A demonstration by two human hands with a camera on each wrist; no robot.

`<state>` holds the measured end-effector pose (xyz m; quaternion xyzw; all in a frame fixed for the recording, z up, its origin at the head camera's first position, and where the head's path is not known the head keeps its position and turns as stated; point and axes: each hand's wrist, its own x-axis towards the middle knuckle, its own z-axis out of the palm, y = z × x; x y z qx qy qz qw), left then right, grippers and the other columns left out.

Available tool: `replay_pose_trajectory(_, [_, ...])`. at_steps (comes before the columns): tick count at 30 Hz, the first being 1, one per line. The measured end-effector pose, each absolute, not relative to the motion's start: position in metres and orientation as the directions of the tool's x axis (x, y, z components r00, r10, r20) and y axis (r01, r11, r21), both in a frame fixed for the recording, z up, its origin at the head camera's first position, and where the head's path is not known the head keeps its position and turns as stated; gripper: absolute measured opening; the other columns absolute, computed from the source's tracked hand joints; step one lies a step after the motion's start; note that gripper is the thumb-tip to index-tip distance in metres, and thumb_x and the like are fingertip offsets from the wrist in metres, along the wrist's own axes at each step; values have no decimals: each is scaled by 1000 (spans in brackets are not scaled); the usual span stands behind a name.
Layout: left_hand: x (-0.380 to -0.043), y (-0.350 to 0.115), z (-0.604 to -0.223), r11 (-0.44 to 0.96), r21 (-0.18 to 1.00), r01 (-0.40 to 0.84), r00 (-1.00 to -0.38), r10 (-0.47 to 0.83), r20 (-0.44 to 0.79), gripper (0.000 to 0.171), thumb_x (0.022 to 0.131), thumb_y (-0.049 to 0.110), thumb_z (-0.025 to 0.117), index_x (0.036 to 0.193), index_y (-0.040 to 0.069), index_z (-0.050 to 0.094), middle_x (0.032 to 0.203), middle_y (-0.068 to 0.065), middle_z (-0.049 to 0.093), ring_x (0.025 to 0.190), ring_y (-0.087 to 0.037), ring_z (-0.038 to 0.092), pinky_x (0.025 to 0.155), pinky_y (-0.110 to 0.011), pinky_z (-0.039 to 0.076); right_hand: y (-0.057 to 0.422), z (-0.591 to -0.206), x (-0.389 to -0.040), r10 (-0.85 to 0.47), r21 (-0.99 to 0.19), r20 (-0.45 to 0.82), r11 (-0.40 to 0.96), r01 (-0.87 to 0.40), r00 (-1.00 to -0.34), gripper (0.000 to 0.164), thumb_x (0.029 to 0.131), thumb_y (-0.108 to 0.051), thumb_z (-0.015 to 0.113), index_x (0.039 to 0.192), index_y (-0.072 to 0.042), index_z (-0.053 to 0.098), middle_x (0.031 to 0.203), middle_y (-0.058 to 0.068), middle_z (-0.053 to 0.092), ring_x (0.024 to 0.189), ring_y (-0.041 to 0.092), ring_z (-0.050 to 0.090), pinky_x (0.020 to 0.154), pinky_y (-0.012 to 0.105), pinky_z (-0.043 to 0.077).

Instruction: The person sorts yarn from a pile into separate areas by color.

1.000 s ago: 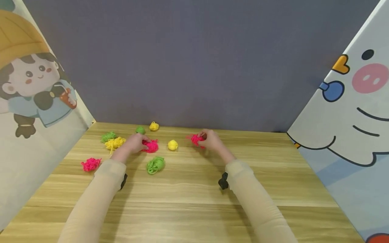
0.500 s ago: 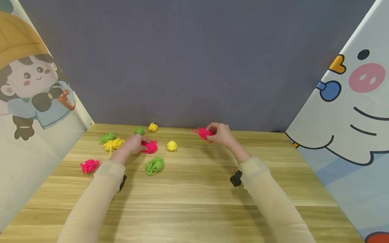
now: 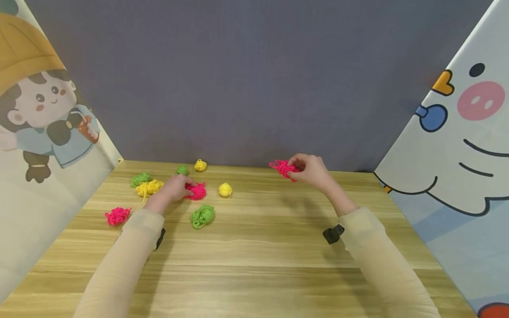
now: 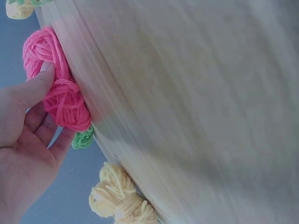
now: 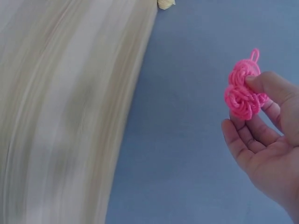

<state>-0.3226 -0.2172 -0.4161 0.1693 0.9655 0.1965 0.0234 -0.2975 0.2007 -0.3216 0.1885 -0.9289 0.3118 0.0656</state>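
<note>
Head view: showing three each of pink yarn bundles [image 3: 118, 216], green bundles [image 3: 203, 216], yellow bundles [image 3: 225, 190], pinching pink in low left hand [image 3: 173, 188], raised right hand [image 3: 312, 170] near counter's [image 3: 246, 251] far edge.

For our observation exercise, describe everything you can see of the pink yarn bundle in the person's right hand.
The pink yarn bundle is an uneven tangle of bright strands, apparently soft cord, gathered into two rounded lobes. A narrow loose loop sticks out at one end, the left end in the head view. The right hand pinches it, hiding part of it. It is held clear of the wooden table, toward its far edge, in front of the grey panel; only the hand visibly touches it.
</note>
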Motion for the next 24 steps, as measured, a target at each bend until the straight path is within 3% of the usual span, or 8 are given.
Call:
replay_pose_trajectory(15, [-323,-217,-417,861,379,339,-936,350,42,23,83,8,71,105,2,70,112,-19,66,105,-41,58,93,-52,46,250,-321,-287,-273,-501,311,767,-401,-910,20,78,-14,76,96,-11,67,86,7,70,75,16,64,64,25,52])
replay_pose_trajectory(24, [-322,-217,-416,868,368,333,-939,341,47,24,82,7,71,105,2,70,110,-19,66,103,-41,59,92,-53,45,276,-325,-283,-239,-512,295,778,-365,-925,20,81,-12,73,99,-10,66,93,12,69,88,26,67,76,41,55])
